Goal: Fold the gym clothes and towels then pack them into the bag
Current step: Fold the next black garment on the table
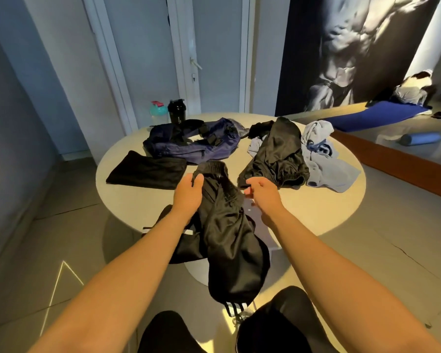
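Black garments (222, 225) three, one bag (191, 143)

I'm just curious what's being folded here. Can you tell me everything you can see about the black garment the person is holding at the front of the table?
The black garment looks like shiny, silky track trousers with a ribbed elastic waistband and white stripes near the hem. It is unfolded and crumpled, the waistband on the round table, the legs hanging over the near edge towards the person's knees. The left hand grips the waistband; the right hand is beside it.
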A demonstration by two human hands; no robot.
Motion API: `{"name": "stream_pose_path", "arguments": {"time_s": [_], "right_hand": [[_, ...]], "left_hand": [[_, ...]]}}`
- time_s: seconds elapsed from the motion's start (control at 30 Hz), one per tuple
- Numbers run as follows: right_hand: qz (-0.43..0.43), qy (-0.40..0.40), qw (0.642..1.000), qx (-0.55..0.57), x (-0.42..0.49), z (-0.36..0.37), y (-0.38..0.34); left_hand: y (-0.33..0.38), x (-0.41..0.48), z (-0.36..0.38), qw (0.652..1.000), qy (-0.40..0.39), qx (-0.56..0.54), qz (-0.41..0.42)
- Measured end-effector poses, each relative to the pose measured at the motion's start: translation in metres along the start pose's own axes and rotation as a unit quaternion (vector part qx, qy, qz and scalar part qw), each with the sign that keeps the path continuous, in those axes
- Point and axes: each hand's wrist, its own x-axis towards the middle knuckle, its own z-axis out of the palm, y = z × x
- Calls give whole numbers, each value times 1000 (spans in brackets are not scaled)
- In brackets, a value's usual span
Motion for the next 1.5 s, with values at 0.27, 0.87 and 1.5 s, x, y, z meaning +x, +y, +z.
{"name": "stream_pose_path", "arguments": {"time_s": [0.27, 0.87, 1.5], "right_hand": [[-11, -251, 967, -40, -33, 20, -6], [45, 116, 971, -206, 31, -17, 3], [-13, 77, 996, -40, 22, -11, 34]], "left_hand": [[13, 8, 11, 995, 55, -78, -4], [10, 22, -1, 989, 107, -100, -22], [-2, 12, 36, 947, -148, 242, 150]]}}
